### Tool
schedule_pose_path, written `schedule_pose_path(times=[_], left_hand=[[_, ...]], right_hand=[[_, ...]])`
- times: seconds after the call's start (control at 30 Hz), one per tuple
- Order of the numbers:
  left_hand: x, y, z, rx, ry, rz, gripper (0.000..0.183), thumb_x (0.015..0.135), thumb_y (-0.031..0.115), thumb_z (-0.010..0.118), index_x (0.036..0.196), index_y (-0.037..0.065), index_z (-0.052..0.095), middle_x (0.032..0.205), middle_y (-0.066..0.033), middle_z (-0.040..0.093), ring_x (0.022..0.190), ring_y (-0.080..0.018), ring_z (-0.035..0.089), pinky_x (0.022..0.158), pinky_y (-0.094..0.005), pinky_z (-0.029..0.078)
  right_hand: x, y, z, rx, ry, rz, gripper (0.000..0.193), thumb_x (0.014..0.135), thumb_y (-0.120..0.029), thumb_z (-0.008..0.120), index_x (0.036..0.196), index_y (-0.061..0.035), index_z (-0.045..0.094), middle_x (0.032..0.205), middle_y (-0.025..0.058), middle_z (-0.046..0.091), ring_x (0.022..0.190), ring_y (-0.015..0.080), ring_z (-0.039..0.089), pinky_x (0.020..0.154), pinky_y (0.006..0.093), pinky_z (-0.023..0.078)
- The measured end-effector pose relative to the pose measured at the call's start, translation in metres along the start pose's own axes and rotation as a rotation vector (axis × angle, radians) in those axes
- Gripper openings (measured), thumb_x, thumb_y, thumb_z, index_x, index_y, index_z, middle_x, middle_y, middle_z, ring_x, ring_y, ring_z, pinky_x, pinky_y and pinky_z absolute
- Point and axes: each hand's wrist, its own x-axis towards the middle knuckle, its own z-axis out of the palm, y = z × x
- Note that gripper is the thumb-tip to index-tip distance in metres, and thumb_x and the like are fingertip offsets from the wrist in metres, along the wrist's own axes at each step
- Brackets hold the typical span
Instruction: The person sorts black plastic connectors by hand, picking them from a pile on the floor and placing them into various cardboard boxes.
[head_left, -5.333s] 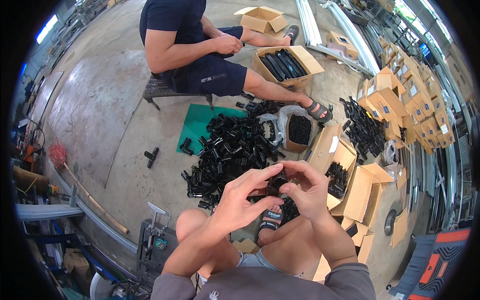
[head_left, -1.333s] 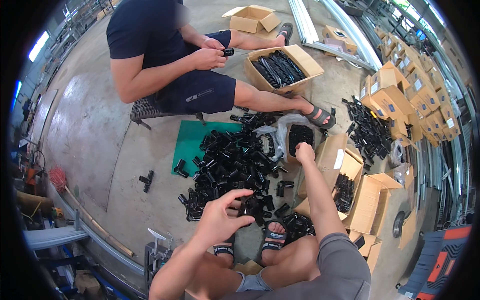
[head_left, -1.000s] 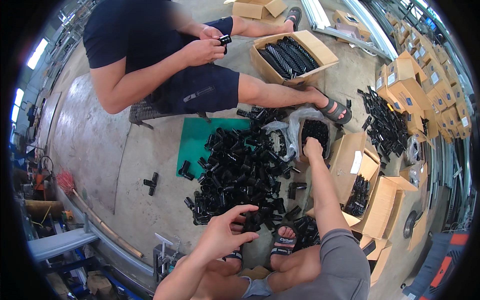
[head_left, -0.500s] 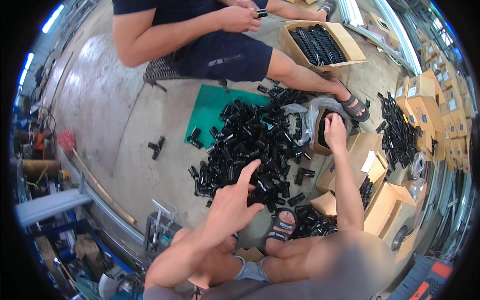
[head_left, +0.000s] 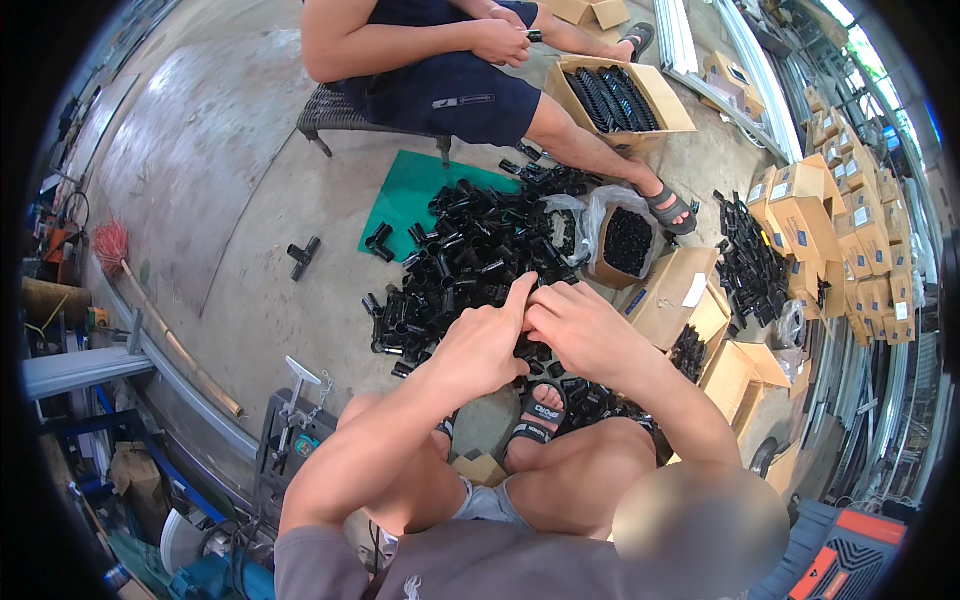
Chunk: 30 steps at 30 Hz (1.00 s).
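My left hand (head_left: 488, 342) and my right hand (head_left: 578, 328) meet above a pile of black tube-shaped fittings (head_left: 455, 265). The left index finger points forward, with the thumb below it. My right fingers are bent in a pinch against the left fingertips. Whatever lies between the two hands is hidden by the fingers and blends with the black pile behind. Beyond my right hand stands a small plastic-lined box of small black parts (head_left: 628, 243). Beside it is a clear bag (head_left: 566, 212) with more small black parts.
Across the pile, a seated co-worker (head_left: 440, 90) holds a small black piece. A carton of lined-up black fittings (head_left: 680, 115) stands by their leg. A green mat (head_left: 400, 185) lies under the pile. Open cartons (head_left: 668, 290) stand at right; a red-headed broom (head_left: 180, 345) lies left.
My right hand has left the small-parts box and come left and nearer to meet my left hand. The whole view has shifted slightly.
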Motion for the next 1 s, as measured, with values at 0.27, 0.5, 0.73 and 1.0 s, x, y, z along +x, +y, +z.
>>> schedule_pose_path(times=[0.27, 0.5, 0.73, 1.0], left_hand=[[-0.021, 0.003, -0.015, -0.027, 0.035, -0.004, 0.102, 0.066, 0.007, 0.084, 0.148, 0.002, 0.024, 0.087, -0.0207, 0.072, 0.087, -0.0418, 0.069, 0.078, -0.0465, 0.054], [-0.027, -0.001, -0.021, -0.050, 0.103, 0.058, 0.099, 0.066, 0.007, 0.083, 0.146, -0.003, 0.025, 0.086, -0.0249, 0.070, 0.086, -0.0439, 0.068, 0.076, -0.0504, 0.054], [-0.031, -0.004, -0.025, -0.089, 0.142, 0.095, 0.096, 0.064, 0.008, 0.084, 0.142, -0.002, 0.029, 0.086, -0.0248, 0.070, 0.086, -0.0443, 0.068, 0.077, -0.0503, 0.055], [-0.029, -0.002, -0.021, -0.008, 0.128, 0.068, 0.095, 0.065, 0.008, 0.084, 0.143, 0.003, 0.030, 0.090, -0.0235, 0.071, 0.088, -0.0431, 0.068, 0.076, -0.0482, 0.054]], right_hand=[[0.001, -0.032, 0.008, -0.050, 0.060, 0.002, 0.011, 0.085, -0.014, 0.064, 0.094, -0.0090, 0.061, 0.095, 0.0052, 0.055, 0.092, 0.0241, 0.055, 0.078, 0.0374, 0.042], [0.006, -0.045, 0.007, -0.130, 0.130, 0.021, 0.015, 0.080, -0.009, 0.066, 0.095, -0.0084, 0.062, 0.094, 0.0048, 0.055, 0.094, 0.0242, 0.055, 0.082, 0.0373, 0.043], [0.008, -0.050, 0.009, -0.113, 0.243, 0.001, 0.019, 0.080, -0.006, 0.067, 0.099, -0.0064, 0.063, 0.104, 0.0076, 0.060, 0.105, 0.0273, 0.057, 0.092, 0.0394, 0.044], [0.009, -0.053, 0.011, -0.048, 0.233, 0.089, 0.013, 0.084, -0.008, 0.066, 0.097, -0.0047, 0.063, 0.104, 0.0092, 0.061, 0.102, 0.0298, 0.058, 0.091, 0.0412, 0.044]])
